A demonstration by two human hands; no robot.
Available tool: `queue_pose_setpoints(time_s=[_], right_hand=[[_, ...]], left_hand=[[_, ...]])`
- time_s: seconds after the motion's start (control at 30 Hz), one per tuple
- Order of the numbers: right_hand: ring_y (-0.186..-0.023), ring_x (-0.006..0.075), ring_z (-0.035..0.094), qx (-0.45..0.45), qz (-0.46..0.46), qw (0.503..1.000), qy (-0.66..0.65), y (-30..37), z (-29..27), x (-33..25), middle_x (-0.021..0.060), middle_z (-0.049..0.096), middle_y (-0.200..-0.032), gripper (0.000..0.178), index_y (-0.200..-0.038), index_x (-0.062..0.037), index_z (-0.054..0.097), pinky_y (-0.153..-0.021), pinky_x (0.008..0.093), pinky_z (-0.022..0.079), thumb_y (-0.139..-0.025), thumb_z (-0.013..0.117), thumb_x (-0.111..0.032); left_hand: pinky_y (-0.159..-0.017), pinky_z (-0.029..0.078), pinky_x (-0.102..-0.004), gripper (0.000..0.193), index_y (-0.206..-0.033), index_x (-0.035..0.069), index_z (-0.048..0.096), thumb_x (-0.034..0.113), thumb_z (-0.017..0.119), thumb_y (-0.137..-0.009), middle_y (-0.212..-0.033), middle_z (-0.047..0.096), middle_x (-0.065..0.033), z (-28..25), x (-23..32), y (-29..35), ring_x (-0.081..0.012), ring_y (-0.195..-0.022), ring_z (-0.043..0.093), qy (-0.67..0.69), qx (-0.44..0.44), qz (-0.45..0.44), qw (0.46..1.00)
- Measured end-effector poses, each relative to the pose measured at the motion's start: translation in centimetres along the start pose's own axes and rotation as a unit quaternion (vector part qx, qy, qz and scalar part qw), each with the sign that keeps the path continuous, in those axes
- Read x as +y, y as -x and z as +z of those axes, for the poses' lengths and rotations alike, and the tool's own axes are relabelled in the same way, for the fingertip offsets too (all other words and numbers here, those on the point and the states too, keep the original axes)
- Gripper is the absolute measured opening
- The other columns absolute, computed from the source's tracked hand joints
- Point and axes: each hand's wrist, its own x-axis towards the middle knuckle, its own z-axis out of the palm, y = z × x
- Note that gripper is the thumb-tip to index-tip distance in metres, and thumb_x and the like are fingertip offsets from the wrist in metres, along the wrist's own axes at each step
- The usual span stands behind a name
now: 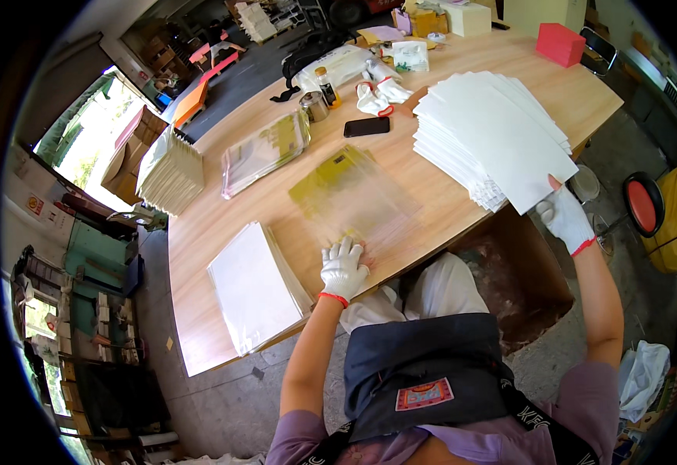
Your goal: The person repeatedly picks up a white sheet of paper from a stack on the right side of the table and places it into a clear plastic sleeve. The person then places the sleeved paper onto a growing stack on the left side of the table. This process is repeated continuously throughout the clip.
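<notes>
Your left hand (344,267), fingers spread, grips nothing and rests on the near edge of the clear bags (358,198). Your right hand (565,218) pinches the corner of the white sheet (521,151) ahead. Probably you take one sheet; next needs careful separating. White letters mark your black strap (549,435).

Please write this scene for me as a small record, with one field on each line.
Left hand: white-gloved, fingers spread, at the near edge of the clear plastic sheets
Right hand: white-gloved, at the near right corner of the fanned white sheets; grip unclear
Left of left hand: white stack
Beyond plastic sheets: black phone, lying flat
Far right of table: red block
Below table edge: open cardboard box
</notes>
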Motion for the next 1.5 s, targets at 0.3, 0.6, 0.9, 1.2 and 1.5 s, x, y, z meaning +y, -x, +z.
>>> queue_pose_setpoints(time_s=[0.3, 0.6, 0.9, 1.2, 1.5], right_hand=[[-0.074, 0.013, 0.061, -0.098, -0.185, 0.977, 0.035, 5.3, 0.8, 4.2, 0.0098, 0.06, -0.104, 0.051, -0.13, 0.0016, 0.038, -0.063, 0.0234, 0.051, -0.083, 0.054, -0.011], [-0.053, 0.0083, 0.057, -0.132, 0.051, 0.988, 0.066, 5.5, 1.2, 14.8, 0.0077, 0.062, -0.092, 0.054, -0.126, 0.0018, 0.042, -0.038, 0.018, 0.04, -0.077, 0.058, -0.016], [-0.061, 0.0097, 0.053, -0.114, -0.025, 0.993, -0.005, 3.3, -1.2, 20.8, 0.0045, 0.059, -0.092, 0.045, -0.121, -0.0026, 0.044, -0.045, 0.0205, 0.04, -0.08, 0.056, -0.015], [-0.051, 0.0095, 0.047, -0.142, -0.028, 0.989, -0.033, 4.7, 0.6, 22.1, 0.003, 0.055, -0.082, 0.043, -0.126, -0.0047, 0.041, -0.041, 0.0227, 0.034, -0.084, 0.052, -0.013], [-0.05, 0.0093, 0.047, -0.121, 0.007, 0.991, 0.055, 10.3, 4.3, 22.1, 0.0028, 0.055, -0.073, 0.03, -0.115, -0.0052, 0.042, -0.041, 0.0223, 0.032, -0.092, 0.049, -0.023]], left_hand=[[-0.072, 0.051, -0.0427, 0.029, -0.098, 0.013, 0.058, 0.016, 0.065, -0.07, -0.101, 0.058, -0.0101, -3.1, 1.1, -1.3, -0.0297, -0.096, 0.057, -0.037, -0.079, -0.133, 0.987], [-0.07, 0.051, -0.0432, 0.024, -0.093, 0.013, 0.056, 0.011, 0.062, -0.07, -0.096, 0.059, -0.0088, -0.3, -1.2, -0.1, -0.0296, -0.096, 0.056, 0.036, 0.033, -0.124, 0.991], [-0.066, 0.046, -0.035, 0.014, -0.087, 0.006, 0.061, -0.001, 0.053, -0.077, -0.087, 0.058, -0.0114, -1.5, -1.8, -0.6, -0.0287, -0.075, 0.057, 0.262, 0.143, -0.086, 0.951], [-0.061, 0.047, -0.0351, 0.036, -0.098, 0.011, 0.061, -0.007, 0.051, -0.069, -0.081, 0.054, -0.0099, -1.1, -0.5, 1.1, -0.0265, -0.068, 0.057, 0.198, 0.174, -0.069, 0.962], [-0.077, 0.051, -0.028, 0.036, -0.12, 0.008, 0.051, 0.004, 0.054, -0.084, -0.106, 0.06, -0.0075, 6.2, 6.8, 2.2, -0.0167, -0.09, 0.059, 0.835, 0.318, -0.203, 0.4]])
